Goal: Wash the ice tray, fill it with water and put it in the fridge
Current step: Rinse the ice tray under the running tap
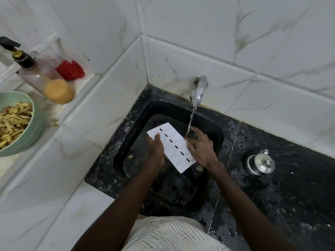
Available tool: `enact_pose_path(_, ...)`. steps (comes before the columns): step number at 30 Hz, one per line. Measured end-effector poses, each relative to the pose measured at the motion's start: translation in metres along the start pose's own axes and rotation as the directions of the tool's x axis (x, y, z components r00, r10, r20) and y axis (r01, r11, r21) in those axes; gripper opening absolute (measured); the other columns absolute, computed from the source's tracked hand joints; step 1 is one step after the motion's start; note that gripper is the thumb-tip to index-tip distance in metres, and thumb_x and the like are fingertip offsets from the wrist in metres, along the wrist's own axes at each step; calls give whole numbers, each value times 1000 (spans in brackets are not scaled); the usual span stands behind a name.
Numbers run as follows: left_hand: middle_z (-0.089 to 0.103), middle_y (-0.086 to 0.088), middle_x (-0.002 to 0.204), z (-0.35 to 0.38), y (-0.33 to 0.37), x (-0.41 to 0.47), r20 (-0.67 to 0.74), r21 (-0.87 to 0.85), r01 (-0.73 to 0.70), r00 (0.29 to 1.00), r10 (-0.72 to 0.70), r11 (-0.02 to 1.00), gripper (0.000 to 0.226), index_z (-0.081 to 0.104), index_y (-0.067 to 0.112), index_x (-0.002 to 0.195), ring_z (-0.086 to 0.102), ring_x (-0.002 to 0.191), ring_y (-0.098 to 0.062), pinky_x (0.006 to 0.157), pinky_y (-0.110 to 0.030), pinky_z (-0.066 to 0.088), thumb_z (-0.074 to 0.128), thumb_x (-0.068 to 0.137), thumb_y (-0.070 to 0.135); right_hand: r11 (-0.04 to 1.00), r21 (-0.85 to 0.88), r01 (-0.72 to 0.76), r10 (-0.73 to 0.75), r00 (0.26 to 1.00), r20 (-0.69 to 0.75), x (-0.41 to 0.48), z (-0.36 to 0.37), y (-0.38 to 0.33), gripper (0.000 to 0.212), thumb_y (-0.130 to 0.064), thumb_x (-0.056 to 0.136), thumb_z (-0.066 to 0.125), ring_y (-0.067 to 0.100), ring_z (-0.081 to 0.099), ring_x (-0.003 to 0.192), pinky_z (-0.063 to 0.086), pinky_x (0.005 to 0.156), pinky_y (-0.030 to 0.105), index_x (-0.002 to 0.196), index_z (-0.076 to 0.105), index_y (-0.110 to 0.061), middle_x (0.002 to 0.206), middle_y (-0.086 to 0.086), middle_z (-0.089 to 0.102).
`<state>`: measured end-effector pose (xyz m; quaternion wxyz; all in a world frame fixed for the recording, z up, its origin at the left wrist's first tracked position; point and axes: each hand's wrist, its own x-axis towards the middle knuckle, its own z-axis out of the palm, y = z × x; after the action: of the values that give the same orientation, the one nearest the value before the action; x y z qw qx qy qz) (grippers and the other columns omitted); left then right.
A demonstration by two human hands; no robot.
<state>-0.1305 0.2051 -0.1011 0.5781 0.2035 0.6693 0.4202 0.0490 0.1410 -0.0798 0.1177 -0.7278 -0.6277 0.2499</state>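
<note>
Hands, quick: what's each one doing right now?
Left hand: grips the ice tray by its left edge.
Right hand: holds its right edge.

No readable text, labels, brands or numbers anywhere. The pump bottle [43, 77] carries no legible label, and the white ice tray [174, 147] shows only dark holes, no print.
</note>
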Motion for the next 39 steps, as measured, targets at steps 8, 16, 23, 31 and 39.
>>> enact_pose_path(8,68,-9,117,10,-6,-7,62,9,25,998,-26,1000,25,48,10,131,71,91,-21,67,-32,58,51,108,18,998,54,26,-31,995,98,-6,1,-23,39,-49,107,42,23,14,153,13,120,61,138,63,-41,170,-10,13)
enact_pose_path(16,70,-14,126,12,-10,-18,122,-28,109,987,-105,994,28,49,11,134,71,107,-31,95,-53,59,51,108,22,996,14,-93,93,996,-1,-3,5,-22,39,-52,107,38,28,19,151,19,119,63,126,69,-37,168,-1,16)
enact_pose_path(23,70,-6,113,6,6,-25,174,-96,190,970,-172,977,19,47,21,126,70,91,-23,75,-42,59,52,108,21,996,32,-85,85,996,11,-10,-1,-20,39,-55,107,39,26,16,153,15,119,62,134,65,-43,170,-4,15)
enact_pose_path(31,69,-10,125,11,2,-24,199,-258,253,958,-205,933,30,48,15,138,72,97,-25,69,-40,62,53,108,19,999,26,-33,33,999,20,-4,-1,-18,44,-63,104,38,25,14,153,14,120,62,133,67,-44,170,-4,16)
enact_pose_path(39,66,-17,135,22,-3,-34,223,-304,286,949,-224,908,35,48,13,143,68,119,-38,72,-47,63,52,108,16,993,11,-121,121,993,-7,-5,-1,-25,47,-66,102,38,25,12,154,10,122,63,130,68,-44,171,-6,13)
